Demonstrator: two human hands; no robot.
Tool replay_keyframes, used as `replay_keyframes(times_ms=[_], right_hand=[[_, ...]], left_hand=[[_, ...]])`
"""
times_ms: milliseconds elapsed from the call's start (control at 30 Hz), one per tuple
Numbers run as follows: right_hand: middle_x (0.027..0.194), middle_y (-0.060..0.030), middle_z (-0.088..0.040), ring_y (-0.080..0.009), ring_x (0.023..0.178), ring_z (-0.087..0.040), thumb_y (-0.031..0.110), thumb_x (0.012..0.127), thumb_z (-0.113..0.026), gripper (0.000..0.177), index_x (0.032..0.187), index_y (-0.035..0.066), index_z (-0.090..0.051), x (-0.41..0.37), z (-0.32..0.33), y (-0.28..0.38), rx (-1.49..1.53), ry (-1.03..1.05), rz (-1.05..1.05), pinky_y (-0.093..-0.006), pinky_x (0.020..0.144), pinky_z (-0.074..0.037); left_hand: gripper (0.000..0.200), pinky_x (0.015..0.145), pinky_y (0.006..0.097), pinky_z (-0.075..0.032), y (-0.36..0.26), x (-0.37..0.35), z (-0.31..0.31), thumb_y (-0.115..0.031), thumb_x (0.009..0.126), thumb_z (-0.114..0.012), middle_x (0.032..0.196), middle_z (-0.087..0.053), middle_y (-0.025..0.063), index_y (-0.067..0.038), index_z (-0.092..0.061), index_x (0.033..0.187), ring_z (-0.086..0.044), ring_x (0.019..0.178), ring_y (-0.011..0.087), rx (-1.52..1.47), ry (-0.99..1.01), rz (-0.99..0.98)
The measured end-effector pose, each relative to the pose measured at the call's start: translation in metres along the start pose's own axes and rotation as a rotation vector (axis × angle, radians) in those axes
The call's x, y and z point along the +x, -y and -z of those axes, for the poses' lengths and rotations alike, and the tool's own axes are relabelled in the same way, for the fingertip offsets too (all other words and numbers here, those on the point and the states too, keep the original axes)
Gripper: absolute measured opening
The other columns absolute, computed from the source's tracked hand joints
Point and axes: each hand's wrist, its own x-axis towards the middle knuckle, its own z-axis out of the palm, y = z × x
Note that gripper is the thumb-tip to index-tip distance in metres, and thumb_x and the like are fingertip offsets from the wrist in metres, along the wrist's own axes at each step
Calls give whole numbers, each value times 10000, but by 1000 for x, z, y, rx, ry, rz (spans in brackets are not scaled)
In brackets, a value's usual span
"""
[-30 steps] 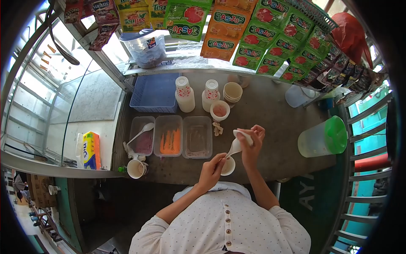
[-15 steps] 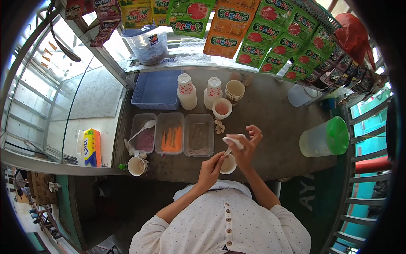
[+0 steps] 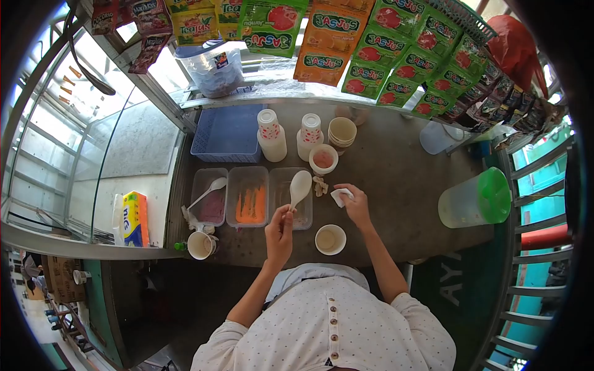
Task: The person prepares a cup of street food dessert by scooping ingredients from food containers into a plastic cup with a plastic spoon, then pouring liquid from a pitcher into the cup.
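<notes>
My left hand (image 3: 280, 237) is closed round the handle of a white spoon (image 3: 301, 187), its bowl raised over the right-hand clear plastic container (image 3: 301, 221). In my right hand (image 3: 357, 208) is a crumpled white tissue (image 3: 340, 196), pinched between the fingers. Between my forearms a paper cup (image 3: 330, 240) stands on the counter, and neither hand touches it. A container with orange contents (image 3: 249, 204) sits left of the spoon. Beyond that, another spoon (image 3: 208, 190) leans in a container with purple contents (image 3: 212, 208).
Behind the containers are a blue basket (image 3: 226, 133), two stacks of white cups (image 3: 271, 141), stacked paper cups (image 3: 342, 132) and a cup with pinkish contents (image 3: 323, 160). A green-lidded jug (image 3: 473, 199) stands right. Drink sachets (image 3: 328, 40) hang overhead. Another paper cup (image 3: 200, 245) stands at left.
My hands have moved apart from above the paper cup. The left has gone left and up with the spoon; the right has dropped slightly, holding the tissue. The cup now shows fully.
</notes>
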Motion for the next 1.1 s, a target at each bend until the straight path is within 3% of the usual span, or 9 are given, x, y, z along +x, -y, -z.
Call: replay_keyframes(times_ms=[133, 300, 400, 500, 533, 600, 767, 833, 1100], right_hand=[[870, -163, -652, -303, 813, -633, 108, 792, -570, 204, 956, 35, -666, 15, -12, -6, -157, 31, 119, -355, 731, -486], [864, -173, -665, -338, 808, -645, 331, 780, -628, 316, 950, 70, -683, 26, -15, 19, -439, -80, -44, -401, 717, -489], [720, -149, -649, -264, 676, -638, 381, 818, -607, 376, 916, 27, -684, 41, -11, 7, -261, -182, -71, -350, 671, -478], [788, -169, -670, -326, 795, -657, 494, 802, -586, 479, 894, 36, -692, 58, -3, 7, -177, -80, -196, -385, 711, -488], [788, -169, -670, -326, 795, -657, 494, 802, -586, 479, 894, 36, -692, 61, -4, 8, -177, -81, -195, -385, 711, -488], [668, -83, -622, -126, 643, -568, 439, 836, -594, 458, 872, -10, -680, 66, -7, 7, -197, -58, -123, -300, 629, -455], [668, -43, -605, -96, 631, -529, 371, 842, -607, 410, 879, -32, -675, 69, -6, -5, -81, -34, -98, -274, 589, -426], [675, -19, -597, -80, 632, -510, 349, 844, -611, 389, 879, -33, -676, 67, 4, -9, -57, -25, -92, -261, 577, -412], [750, -15, -621, -73, 703, -534, 357, 848, -600, 401, 926, -29, -676, 77, 86, -30, 159, -246, -132, -249, 626, -424]], left_hand=[[207, 478, 193, -239, 1, 5, 8, -171, 971, -498, 688, -518, -52, -2, -584, 1051, -317, 567, 6, -11, -19, -15], [207, 480, 189, -245, 3, 2, 7, -168, 967, -504, 692, -528, -50, 3, -580, 1057, -328, 570, 6, 21, -66, -29], [210, 483, 189, -251, 6, 0, 7, -169, 966, -507, 704, -540, -44, 5, -578, 1059, -334, 572, 6, 22, -68, -21], [212, 486, 189, -254, 7, 1, 6, -171, 965, -508, 705, -541, -41, 6, -576, 1058, -338, 573, 8, 28, -63, -17], [212, 487, 189, -255, 7, 2, 6, -172, 966, -508, 701, -536, -41, 7, -575, 1057, -340, 572, 8, 32, -56, -19], [195, 484, 194, -228, 3, 4, 3, -167, 970, -493, 659, -453, -63, -7, -579, 1041, -313, 560, 4, 30, -62, -16], [182, 477, 200, -201, 2, 9, 2, -162, 974, -480, 617, -369, -84, -20, -584, 1022, -285, 546, 0, 12, -68, -15], [210, 484, 195, -246, 3, 9, 5, -175, 965, -506, 657, -481, -53, 4, -577, 1049, -331, 568, 8, -5, -49, 4], [205, 479, 201, -248, 10, 13, 5, -170, 963, -508, 670, -522, -43, 3, -576, 1052, -342, 566, 10, 22, -59, 17]])
